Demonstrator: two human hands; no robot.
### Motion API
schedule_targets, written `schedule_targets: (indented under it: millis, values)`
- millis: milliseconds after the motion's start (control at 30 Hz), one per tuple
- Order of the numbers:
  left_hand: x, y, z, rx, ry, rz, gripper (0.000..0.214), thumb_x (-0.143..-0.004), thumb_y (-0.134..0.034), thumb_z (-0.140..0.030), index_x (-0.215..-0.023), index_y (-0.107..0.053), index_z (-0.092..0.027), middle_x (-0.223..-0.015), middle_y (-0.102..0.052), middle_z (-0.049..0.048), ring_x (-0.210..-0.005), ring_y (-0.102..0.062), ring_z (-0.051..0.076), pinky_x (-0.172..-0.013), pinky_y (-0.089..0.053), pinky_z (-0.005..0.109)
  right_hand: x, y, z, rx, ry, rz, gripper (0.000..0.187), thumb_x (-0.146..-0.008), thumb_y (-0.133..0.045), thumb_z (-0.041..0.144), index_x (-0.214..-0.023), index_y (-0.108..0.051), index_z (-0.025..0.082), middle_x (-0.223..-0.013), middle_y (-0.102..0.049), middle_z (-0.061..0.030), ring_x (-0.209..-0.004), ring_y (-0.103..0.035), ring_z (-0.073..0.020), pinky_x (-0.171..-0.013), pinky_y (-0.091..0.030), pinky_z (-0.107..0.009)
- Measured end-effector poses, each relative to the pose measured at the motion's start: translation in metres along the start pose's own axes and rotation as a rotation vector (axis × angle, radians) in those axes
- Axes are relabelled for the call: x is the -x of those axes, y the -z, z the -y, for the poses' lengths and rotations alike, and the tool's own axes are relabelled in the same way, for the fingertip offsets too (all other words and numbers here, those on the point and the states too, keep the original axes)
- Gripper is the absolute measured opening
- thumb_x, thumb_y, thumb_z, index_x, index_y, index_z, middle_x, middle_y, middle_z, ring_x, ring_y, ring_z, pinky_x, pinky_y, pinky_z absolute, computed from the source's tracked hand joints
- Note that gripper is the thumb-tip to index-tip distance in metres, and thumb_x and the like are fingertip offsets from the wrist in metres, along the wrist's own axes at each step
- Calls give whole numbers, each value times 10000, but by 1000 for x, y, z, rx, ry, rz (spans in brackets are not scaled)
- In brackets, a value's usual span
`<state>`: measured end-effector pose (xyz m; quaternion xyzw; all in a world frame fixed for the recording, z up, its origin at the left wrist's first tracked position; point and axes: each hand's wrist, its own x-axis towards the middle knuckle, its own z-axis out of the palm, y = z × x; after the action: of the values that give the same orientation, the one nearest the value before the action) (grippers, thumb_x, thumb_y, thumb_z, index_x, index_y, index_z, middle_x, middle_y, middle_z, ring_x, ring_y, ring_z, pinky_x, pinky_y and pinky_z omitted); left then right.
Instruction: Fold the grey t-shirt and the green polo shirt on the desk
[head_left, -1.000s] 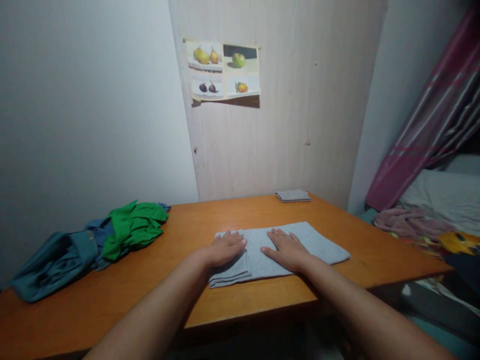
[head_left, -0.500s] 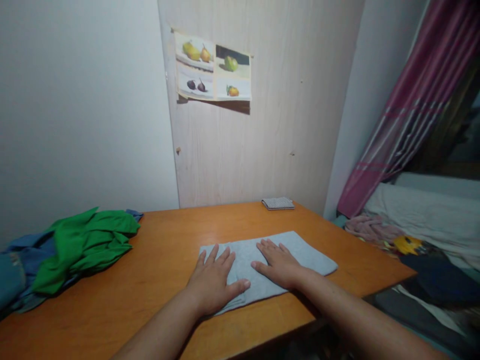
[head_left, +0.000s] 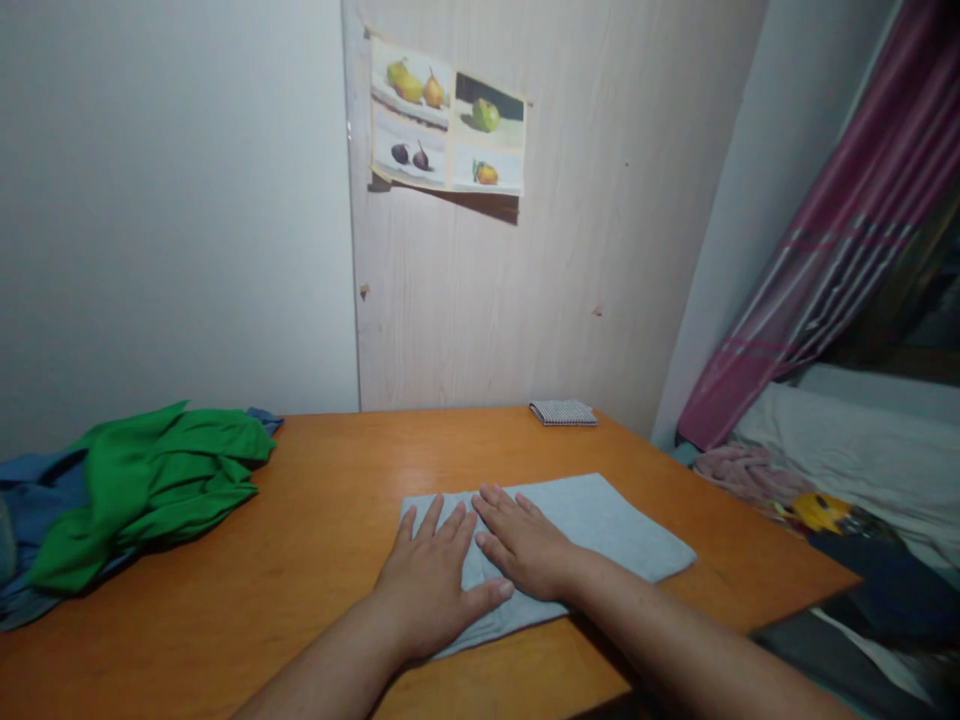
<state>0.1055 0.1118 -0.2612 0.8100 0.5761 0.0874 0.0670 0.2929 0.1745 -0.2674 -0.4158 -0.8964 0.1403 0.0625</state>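
A folded grey cloth lies flat on the orange wooden table in front of me. My left hand rests palm down on the cloth's left end, fingers spread and open. My right hand lies flat beside it on the cloth, fingers stretched out, its fingertips close to my left hand's fingers. Neither hand grips anything.
A crumpled green garment lies over blue clothes at the table's left. A small striped folded cloth sits at the table's back edge by a wood-panel wall with a fruit poster. A bed with bedding and a striped curtain stand at right.
My left hand turned from the cloth's left edge to lie flat with fingers spread. My right hand slid left until it nearly meets the left hand.
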Motion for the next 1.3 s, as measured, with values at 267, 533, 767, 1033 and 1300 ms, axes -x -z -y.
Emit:
schedule_targets:
  millis: [267, 533, 767, 1033, 1300]
  values:
    - [0, 0, 1, -18, -12, 9, 972, -818, -247, -865, -1554, -318, -234, -1622, -246, 54, -1519, -64, 372, -1201, 10, 636, 2, 8, 1, -23, 14, 18, 721, -1006, -243, 583, -1590, -199, 163, -1654, -119, -109, -1527, -65, -237, -1222, -72, -469]
    - [-2, 1, 3, -47, 1, 6, 973, -816, -239, -869, -1538, -357, -227, -1615, -252, 68, -1515, -76, 376, -1204, -17, 633, 26, 30, -38, 34, -223, -53, 847, -968, -238, 682, -1585, -193, 102, -1646, -110, -145, -1526, -62, -273, -1216, -58, -489]
    - [-4, -3, 6, -64, 0, -21, 919, -823, -287, -851, -1521, -389, -261, -1603, -281, 52, -1511, -107, 371, -1208, -28, 626, 29, 14, -58, 31, -301, -42, 899, -940, -182, 746, -1590, -175, 124, -1648, -121, -131, -1529, -42, -249, -1216, -7, -475]
    - [-7, -6, 9, -83, 2, -34, 920, -812, -309, -857, -1508, -403, -264, -1589, -310, 39, -1507, -128, 372, -1211, -49, 625, 48, 37, -79, 47, -283, -85, 868, -951, -201, 727, -1575, -250, 126, -1644, -149, -138, -1525, -81, -270, -1220, -56, -470]
    - [-9, -9, 12, -87, -4, -56, 899, -807, -341, -853, -1498, -413, -282, -1577, -334, 40, -1501, -156, 375, -1208, -70, 632, 55, 30, -104, 60, -356, -54, 904, -935, -180, 755, -1589, -190, 132, -1653, -109, -120, -1527, -39, -267, -1221, -61, -480]
